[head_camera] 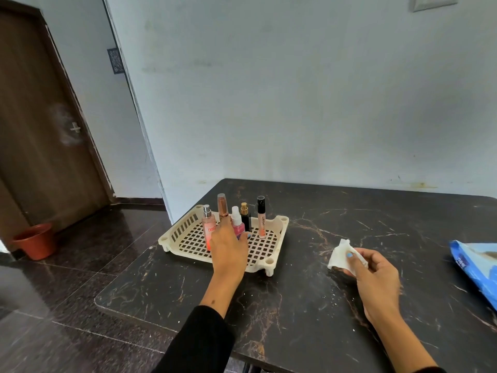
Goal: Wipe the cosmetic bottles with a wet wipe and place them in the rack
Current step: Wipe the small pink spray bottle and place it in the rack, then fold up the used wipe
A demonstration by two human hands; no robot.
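**Five bottles up in the rack**

Dark marble-look table [295, 305] against a pale wall. Cream plastic rack [185, 227] sits near the left edge with five cosmetic bottles standing upright, caps up; the lip gloss tube [261, 219] is rightmost. Left hand [228, 251] wraps its fingers round the pink spray bottle [237, 224]. Right hand [376, 275] pinches a crumpled wet wipe [340, 255]. Blue wipes pack [476, 267] lies far right.

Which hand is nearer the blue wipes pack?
Right. The right hand, pinching the wipe, sits just left of the pack at the table's right edge. The left hand is far off at the rack.
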